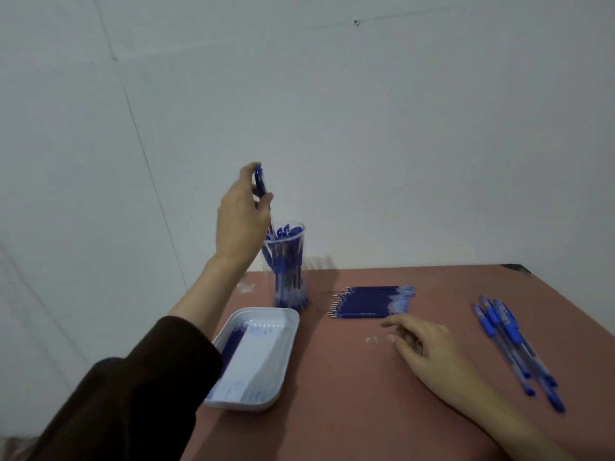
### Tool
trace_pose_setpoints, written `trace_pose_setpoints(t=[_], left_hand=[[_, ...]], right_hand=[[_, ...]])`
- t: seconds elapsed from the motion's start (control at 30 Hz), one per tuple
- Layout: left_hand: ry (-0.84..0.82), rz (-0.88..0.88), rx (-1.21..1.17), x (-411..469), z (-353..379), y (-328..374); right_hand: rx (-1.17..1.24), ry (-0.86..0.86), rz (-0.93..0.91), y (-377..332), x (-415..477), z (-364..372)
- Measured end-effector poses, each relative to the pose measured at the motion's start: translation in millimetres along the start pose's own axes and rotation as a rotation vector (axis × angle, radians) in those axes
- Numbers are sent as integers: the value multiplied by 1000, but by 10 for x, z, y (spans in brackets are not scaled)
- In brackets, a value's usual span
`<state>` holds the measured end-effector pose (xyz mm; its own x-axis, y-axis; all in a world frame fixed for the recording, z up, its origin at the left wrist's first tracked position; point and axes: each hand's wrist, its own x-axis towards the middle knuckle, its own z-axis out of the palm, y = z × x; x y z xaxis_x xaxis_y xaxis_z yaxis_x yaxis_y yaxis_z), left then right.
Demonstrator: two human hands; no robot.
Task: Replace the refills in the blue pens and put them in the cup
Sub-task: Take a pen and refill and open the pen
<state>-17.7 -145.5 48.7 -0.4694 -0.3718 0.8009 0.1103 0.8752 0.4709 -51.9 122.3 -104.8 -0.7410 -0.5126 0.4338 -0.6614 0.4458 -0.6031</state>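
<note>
My left hand (241, 221) is raised above the clear cup (287, 294) and grips a blue pen (260, 181) upright, its lower end pointing into the cup's mouth. The cup stands at the table's far left, packed with several blue pens. A neat row of blue refills (372, 301) lies in the middle of the table. My right hand (429, 347) rests on the table just in front of that row, fingers apart and holding nothing. Several capped blue pens (514, 344) lie loose to the right.
A white plastic tray (266, 357) with refills along its left side sits in front of the cup. Two tiny pale bits (371, 340) lie by my right fingertips. The reddish table (349, 410) ends at a white wall behind; its far right corner is visible.
</note>
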Motion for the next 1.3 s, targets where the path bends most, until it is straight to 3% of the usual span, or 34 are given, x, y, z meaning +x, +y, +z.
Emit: trace_pose_setpoints(t=[0.2,0.3,0.6,0.8,1.0,1.3], left_hand=[[-236,-104,240,-88,83,-238],[-242,-155,243,-105,95,-284],[-319,-78,392,-97,72,-256],[-170,4,169,-318,136,168],[-375,70,-170,-1115,618,548],[-435,-80,-301,-1651,947,500]], right_hand=[[-21,-15,9,30,5,15],[-15,-17,3,20,11,14],[-35,-15,-6,11,17,11],[-56,68,41,22,41,-55],[-363,310,191,118,45,-246],[-589,365,591,441,-5,-680]])
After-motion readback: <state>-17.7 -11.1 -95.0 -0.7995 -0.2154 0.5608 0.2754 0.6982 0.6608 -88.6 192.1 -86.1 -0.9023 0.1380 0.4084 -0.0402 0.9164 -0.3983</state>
